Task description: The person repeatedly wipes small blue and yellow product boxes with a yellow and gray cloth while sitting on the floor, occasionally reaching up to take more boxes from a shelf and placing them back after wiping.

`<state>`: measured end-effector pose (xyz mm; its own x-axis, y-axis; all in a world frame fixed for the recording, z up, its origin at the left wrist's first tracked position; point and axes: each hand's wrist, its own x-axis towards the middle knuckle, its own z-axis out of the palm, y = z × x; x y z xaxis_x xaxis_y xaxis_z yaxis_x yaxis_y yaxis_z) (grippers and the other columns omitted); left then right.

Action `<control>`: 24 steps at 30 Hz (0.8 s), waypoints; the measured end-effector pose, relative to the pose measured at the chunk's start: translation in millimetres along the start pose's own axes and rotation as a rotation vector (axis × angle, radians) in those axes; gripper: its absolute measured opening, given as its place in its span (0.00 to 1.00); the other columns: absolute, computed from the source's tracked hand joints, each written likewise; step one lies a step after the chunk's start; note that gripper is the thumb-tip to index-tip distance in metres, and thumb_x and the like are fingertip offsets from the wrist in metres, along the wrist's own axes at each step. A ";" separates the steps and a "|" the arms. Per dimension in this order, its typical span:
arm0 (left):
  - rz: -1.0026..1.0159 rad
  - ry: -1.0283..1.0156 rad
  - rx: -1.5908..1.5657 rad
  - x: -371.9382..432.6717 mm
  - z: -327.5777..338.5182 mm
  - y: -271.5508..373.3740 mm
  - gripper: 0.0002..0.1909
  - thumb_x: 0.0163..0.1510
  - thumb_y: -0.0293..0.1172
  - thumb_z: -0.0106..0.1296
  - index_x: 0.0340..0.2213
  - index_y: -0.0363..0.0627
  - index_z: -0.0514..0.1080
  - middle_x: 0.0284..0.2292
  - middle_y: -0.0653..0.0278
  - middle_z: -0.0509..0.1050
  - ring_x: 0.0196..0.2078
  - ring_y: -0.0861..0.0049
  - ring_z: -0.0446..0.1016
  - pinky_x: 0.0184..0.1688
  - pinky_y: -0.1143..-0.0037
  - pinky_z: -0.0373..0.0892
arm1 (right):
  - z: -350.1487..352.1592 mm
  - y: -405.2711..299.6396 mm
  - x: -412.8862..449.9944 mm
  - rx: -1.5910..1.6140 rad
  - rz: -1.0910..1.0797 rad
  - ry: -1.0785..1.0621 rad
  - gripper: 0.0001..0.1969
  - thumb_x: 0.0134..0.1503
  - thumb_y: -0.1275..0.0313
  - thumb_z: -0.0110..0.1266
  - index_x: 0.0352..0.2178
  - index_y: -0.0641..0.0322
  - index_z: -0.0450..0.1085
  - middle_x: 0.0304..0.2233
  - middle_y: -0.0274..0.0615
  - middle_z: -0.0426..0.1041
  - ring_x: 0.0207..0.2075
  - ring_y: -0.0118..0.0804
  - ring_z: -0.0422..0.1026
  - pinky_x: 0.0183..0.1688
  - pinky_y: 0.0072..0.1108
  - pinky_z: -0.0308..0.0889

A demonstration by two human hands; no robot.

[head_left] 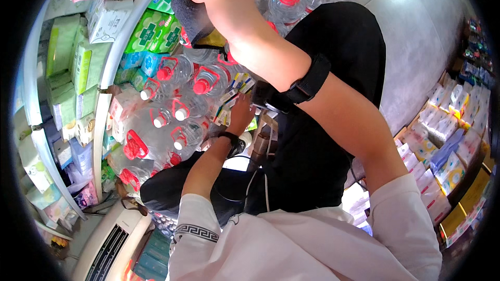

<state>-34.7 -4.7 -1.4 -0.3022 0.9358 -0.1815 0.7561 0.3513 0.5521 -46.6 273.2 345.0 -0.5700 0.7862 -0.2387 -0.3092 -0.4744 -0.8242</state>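
In the head view, my right hand is raised at the top, gripping a dark grey and yellow cloth that hangs over plastic bottles. My left hand is lower, near the middle, beside several small printed boxes; its fingers are partly in shadow, and whether they hold a box cannot be told. Large clear bottles with red handles stand to the left of that hand, among them one with a red cap and one with a white cap. A black strap is on each wrist.
Shelves with tissue packs curve along the left, with green packs behind the bottles. A white appliance with a dark grille stands at the lower left. Grey floor tiles lie at the right, beside stacked packs. My bent legs are in black trousers.
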 end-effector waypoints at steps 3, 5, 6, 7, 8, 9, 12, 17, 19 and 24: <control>0.023 0.098 -0.133 5.4 22.0 8.1 0.18 0.50 0.33 0.56 0.41 0.41 0.67 0.37 0.45 0.73 0.42 0.48 0.73 0.43 0.60 0.69 | -7.5 4.3 0.6 -0.063 0.096 -0.048 0.12 0.51 0.73 0.53 0.37 0.67 0.72 0.32 0.39 0.74 0.35 0.30 0.71 0.41 0.23 0.64; 0.047 0.124 -0.267 16.0 25.8 29.8 0.16 0.51 0.32 0.56 0.40 0.41 0.67 0.37 0.47 0.74 0.41 0.49 0.73 0.43 0.63 0.69 | -14.8 7.4 -0.4 -0.002 0.091 -0.094 0.12 0.51 0.72 0.52 0.37 0.67 0.72 0.33 0.39 0.74 0.35 0.30 0.71 0.41 0.23 0.64; 0.059 0.152 -0.328 17.8 27.1 33.5 0.16 0.51 0.33 0.56 0.40 0.42 0.68 0.36 0.47 0.74 0.41 0.49 0.73 0.43 0.63 0.69 | -13.0 7.5 -1.2 -0.003 0.093 -0.097 0.12 0.51 0.72 0.52 0.37 0.67 0.72 0.33 0.39 0.74 0.35 0.30 0.71 0.41 0.23 0.64; 0.064 0.164 -0.356 20.4 28.8 37.4 0.16 0.51 0.33 0.56 0.40 0.42 0.68 0.36 0.47 0.74 0.41 0.50 0.73 0.43 0.63 0.69 | -11.1 7.4 -1.8 0.007 0.103 -0.090 0.12 0.51 0.72 0.52 0.37 0.67 0.72 0.33 0.39 0.74 0.35 0.30 0.71 0.41 0.23 0.63; 0.073 0.175 -0.384 23.8 30.0 40.6 0.15 0.51 0.33 0.56 0.40 0.42 0.68 0.36 0.48 0.74 0.41 0.50 0.73 0.42 0.63 0.69 | -9.2 7.3 -1.6 0.018 0.112 -0.082 0.12 0.51 0.72 0.52 0.37 0.67 0.72 0.33 0.39 0.74 0.35 0.30 0.71 0.41 0.23 0.63; 0.075 0.179 -0.396 27.1 32.8 43.1 0.15 0.51 0.33 0.56 0.39 0.42 0.68 0.36 0.48 0.74 0.41 0.51 0.73 0.42 0.64 0.69 | -6.2 9.6 0.2 0.017 0.113 -0.081 0.12 0.51 0.72 0.52 0.37 0.67 0.72 0.33 0.39 0.74 0.35 0.30 0.71 0.41 0.23 0.63; 0.074 0.177 -0.412 33.7 32.7 43.4 0.14 0.51 0.33 0.56 0.38 0.42 0.69 0.35 0.49 0.74 0.40 0.53 0.73 0.42 0.64 0.69 | 0.7 14.2 6.1 -0.026 0.067 0.025 0.16 0.48 0.76 0.45 0.37 0.73 0.71 0.30 0.51 0.75 0.33 0.39 0.74 0.36 0.29 0.67; 0.041 0.151 -0.362 30.8 14.5 38.2 0.13 0.51 0.34 0.57 0.37 0.43 0.70 0.34 0.51 0.74 0.40 0.55 0.74 0.42 0.66 0.69 | 4.1 14.0 6.1 -0.027 0.051 -0.006 0.16 0.48 0.75 0.46 0.38 0.74 0.71 0.32 0.53 0.76 0.35 0.43 0.75 0.37 0.30 0.67; -0.004 0.122 -0.265 31.3 -4.1 44.3 0.12 0.51 0.34 0.57 0.37 0.43 0.71 0.34 0.52 0.74 0.40 0.56 0.74 0.42 0.66 0.68 | 5.7 17.5 10.0 -0.122 0.018 0.060 0.15 0.46 0.74 0.48 0.35 0.75 0.71 0.30 0.56 0.75 0.33 0.46 0.75 0.37 0.32 0.67; -0.233 -0.212 -0.218 53.7 -132.0 124.0 0.16 0.52 0.35 0.59 0.39 0.39 0.72 0.34 0.57 0.77 0.40 0.70 0.75 0.41 0.73 0.70 | -5.7 5.1 8.1 0.042 0.062 -0.097 0.14 0.47 0.71 0.56 0.33 0.73 0.72 0.30 0.48 0.76 0.32 0.37 0.74 0.36 0.26 0.67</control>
<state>-33.7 85.2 164.8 -0.3071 0.8250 -0.4744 0.5335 0.5620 0.6321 -48.5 279.5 335.9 -0.6590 0.7142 -0.2359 -0.3016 -0.5382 -0.7870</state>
